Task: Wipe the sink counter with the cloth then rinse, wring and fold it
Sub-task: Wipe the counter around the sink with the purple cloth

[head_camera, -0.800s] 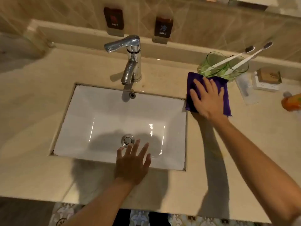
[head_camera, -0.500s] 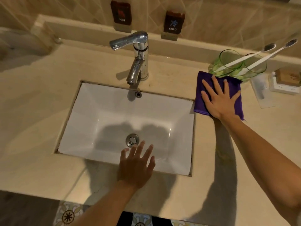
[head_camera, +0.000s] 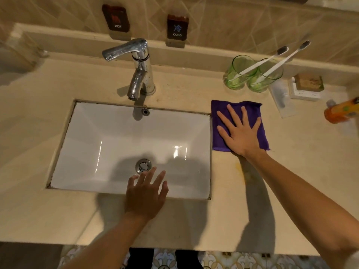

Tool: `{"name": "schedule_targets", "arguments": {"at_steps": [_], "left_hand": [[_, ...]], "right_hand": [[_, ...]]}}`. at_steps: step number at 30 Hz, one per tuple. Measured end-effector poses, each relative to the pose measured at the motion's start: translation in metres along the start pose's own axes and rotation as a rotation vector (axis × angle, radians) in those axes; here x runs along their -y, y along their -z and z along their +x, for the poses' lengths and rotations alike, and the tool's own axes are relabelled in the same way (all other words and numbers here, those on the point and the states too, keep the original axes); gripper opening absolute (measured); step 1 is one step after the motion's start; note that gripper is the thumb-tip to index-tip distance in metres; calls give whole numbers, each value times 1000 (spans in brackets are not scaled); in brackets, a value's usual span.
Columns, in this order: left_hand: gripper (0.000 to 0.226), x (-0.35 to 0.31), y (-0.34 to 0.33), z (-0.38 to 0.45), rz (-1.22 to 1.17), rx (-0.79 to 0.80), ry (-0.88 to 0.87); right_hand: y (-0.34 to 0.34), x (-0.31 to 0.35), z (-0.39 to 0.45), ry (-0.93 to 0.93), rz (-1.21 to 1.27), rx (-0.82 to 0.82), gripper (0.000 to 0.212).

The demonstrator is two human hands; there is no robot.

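A purple cloth lies flat on the beige counter, right beside the right rim of the white sink. My right hand presses down on the cloth with its fingers spread. My left hand rests at the sink's front edge, fingers apart, holding nothing. A chrome faucet stands behind the basin, with no water running. A yellowish stain marks the counter just in front of the cloth.
Two green glasses with white toothbrushes stand behind the cloth. Further right are a small soap box, a clear wrapped item and an orange bottle. HOT and COLD signs hang on the wall.
My right hand has slid the cloth back toward me along the counter, away from the glasses. The left hand stays at the sink's front edge.
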State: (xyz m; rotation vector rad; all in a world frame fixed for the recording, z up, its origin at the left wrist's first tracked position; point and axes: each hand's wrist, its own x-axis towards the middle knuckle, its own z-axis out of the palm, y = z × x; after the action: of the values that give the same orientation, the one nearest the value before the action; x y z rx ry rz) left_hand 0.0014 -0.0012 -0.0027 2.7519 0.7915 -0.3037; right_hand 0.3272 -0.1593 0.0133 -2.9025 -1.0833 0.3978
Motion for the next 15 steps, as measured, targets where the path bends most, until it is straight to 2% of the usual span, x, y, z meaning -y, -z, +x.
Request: {"name": "schedule_targets", "arguments": {"at_steps": [7,15], "left_hand": [[52,-1,1,0,0,11,6],[53,-1,-4,0,-10,-10,0]], "right_hand": [[-8,-6,-50,-8,3,128,54],[-25,10,-123,-82,31,121,55]]}}
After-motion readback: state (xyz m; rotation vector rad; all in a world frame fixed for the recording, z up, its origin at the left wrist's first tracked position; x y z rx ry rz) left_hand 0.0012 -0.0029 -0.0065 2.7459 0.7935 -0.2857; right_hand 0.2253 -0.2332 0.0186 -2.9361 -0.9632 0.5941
